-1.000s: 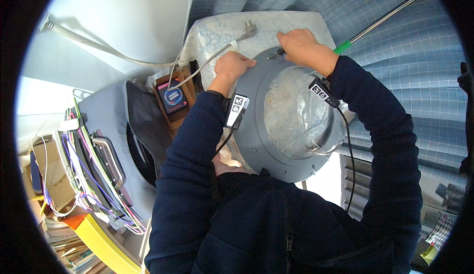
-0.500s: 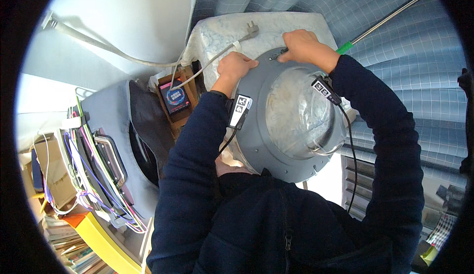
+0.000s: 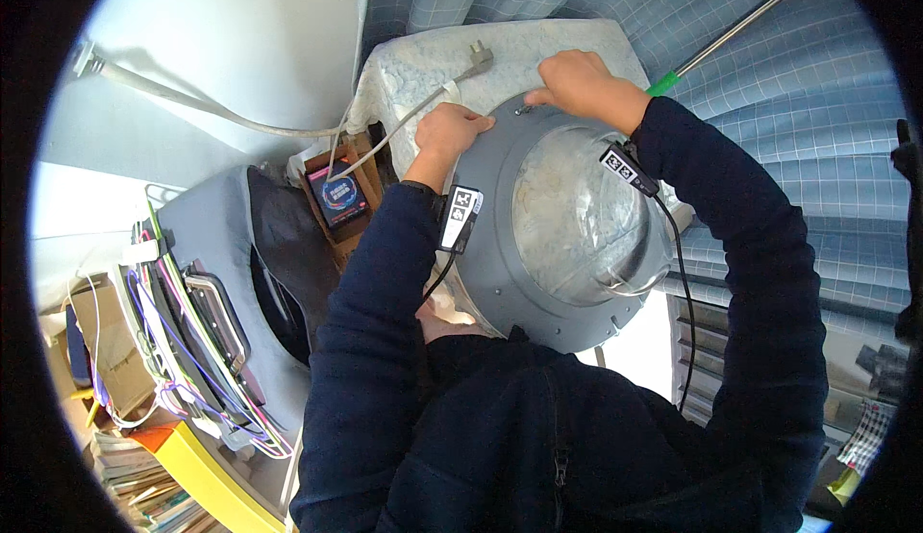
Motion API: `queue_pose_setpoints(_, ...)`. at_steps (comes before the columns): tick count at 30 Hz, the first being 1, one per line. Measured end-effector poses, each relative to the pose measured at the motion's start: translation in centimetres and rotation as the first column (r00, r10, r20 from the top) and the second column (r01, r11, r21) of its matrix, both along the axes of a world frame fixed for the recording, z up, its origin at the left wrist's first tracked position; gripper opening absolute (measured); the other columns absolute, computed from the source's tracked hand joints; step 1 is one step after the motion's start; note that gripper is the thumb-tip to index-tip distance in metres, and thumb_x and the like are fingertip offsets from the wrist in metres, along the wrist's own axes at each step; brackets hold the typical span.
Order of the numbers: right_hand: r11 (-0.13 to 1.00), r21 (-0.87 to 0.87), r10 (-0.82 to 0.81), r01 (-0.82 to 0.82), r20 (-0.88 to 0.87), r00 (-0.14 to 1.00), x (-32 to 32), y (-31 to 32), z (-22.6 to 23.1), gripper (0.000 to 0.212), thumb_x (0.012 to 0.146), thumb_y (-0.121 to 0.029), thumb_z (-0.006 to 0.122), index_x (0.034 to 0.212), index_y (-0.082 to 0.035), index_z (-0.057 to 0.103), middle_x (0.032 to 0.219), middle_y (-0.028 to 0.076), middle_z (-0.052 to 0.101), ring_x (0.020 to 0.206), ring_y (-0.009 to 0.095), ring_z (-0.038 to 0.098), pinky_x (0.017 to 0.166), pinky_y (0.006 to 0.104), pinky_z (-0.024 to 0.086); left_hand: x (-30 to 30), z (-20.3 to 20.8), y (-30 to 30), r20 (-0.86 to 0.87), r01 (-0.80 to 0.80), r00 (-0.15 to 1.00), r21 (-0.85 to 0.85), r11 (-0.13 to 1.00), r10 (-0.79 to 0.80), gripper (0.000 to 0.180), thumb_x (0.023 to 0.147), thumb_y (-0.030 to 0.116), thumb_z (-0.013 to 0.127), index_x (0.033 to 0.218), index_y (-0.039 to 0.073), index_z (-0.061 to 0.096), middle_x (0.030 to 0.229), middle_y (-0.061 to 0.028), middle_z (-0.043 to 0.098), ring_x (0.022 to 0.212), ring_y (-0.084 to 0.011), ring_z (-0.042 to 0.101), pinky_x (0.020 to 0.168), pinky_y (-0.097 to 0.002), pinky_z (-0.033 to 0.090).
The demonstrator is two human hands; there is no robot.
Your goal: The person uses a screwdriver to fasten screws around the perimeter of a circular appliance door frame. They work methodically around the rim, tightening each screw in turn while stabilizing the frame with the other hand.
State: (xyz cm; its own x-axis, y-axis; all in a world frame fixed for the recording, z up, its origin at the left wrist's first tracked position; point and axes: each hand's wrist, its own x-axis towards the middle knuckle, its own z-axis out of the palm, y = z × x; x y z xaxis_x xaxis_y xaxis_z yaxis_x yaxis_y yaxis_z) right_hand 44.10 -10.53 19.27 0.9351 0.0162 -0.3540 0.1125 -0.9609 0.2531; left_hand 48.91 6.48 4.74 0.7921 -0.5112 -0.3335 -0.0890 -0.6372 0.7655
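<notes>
Grey ring (image 3: 492, 259): in front of the pale cloth (image 3: 418, 62)
Left hand (image 3: 449, 133): closed over the ring's rim
Right hand (image 3: 583, 85): half-curled by the metal fitting (image 3: 523, 109); can't tell if gripping
Ring slipping: likely if the left loosens

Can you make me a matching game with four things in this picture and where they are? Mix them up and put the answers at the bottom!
Things
1. Grey ring-shaped panel with a clear domed window
2. Grey plastic plug with metal pins
3. Dark blue printed box
4. Slim silver pole with green ends

Places
A. Inside an open brown cardboard box
B. Slanting in front of a blue checked curtain
C. With the left hand and right hand at its upper edge
D. On a pale marbled cover

Pairs: 1-C, 2-D, 3-A, 4-B
</notes>
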Motion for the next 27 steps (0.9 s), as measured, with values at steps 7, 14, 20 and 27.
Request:
queue_pose_setpoints(7, 0.859, -0.052, 0.512, -0.510, 0.047, 0.858, 1.4, 0.0, 0.8, 0.005, 0.077, -0.010, 0.065, 0.078, -0.006, 0.068, 0.087, 0.015, 0.068, 0.087, 0.033, 0.065, 0.071, 0.0442, 0.051, -0.1, -0.2, 0.1, -0.027, -0.008, 1.000, -0.013, 1.000, 0.008, 0.040, 0.074, 0.052, 0.070, 0.091, 0.016, 0.076, 0.082, -0.0080, 0.072, 0.078, -0.0245, 0.067, 0.074, -0.0343, 0.050)
queue_pose_setpoints(14, 0.999, -0.036, -0.015, 0.013, -0.059, 0.998, 1.7, 1.7, 1.2, 0.016, 0.074, -0.019, 0.070, 0.079, -0.004, 0.067, 0.088, 0.014, 0.068, 0.088, 0.033, 0.065, 0.072, 0.0450, 0.051, -0.1, 0.0, 0.0, -0.014, 0.000, 1.000, -0.004, 1.000, 0.000, 0.039, 0.073, 0.052, 0.071, 0.089, 0.017, 0.076, 0.082, -0.0076, 0.072, 0.079, -0.0249, 0.068, 0.073, -0.0348, 0.051)
queue_pose_setpoints(20, 0.954, 0.014, 0.299, -0.299, -0.085, 0.950, 1.9, 0.1, 1.3, 0.020, 0.077, -0.024, 0.068, 0.077, -0.004, 0.066, 0.085, 0.014, 0.067, 0.093, 0.034, 0.064, 0.074, 0.0457, 0.050, -0.1, 0.0, 0.0, -0.049, -0.007, 0.999, 0.010, 1.000, 0.007, 0.038, 0.071, 0.053, 0.072, 0.089, 0.020, 0.077, 0.086, -0.0059, 0.072, 0.085, -0.0254, 0.068, 0.075, -0.0357, 0.052)
queue_pose_setpoints(27, 0.952, -0.080, 0.281, -0.295, -0.151, 0.948, 1.5, -0.1, 0.6, 0.025, 0.084, -0.027, 0.064, 0.080, -0.003, 0.067, 0.087, 0.017, 0.067, 0.091, 0.035, 0.064, 0.075, 0.0452, 0.050, -0.3, -0.1, -0.1, -0.062, -0.022, 0.998, 0.025, 0.999, 0.023, 0.036, 0.071, 0.052, 0.072, 0.089, 0.021, 0.077, 0.090, -0.0053, 0.072, 0.087, -0.0256, 0.068, 0.075, -0.0359, 0.052)
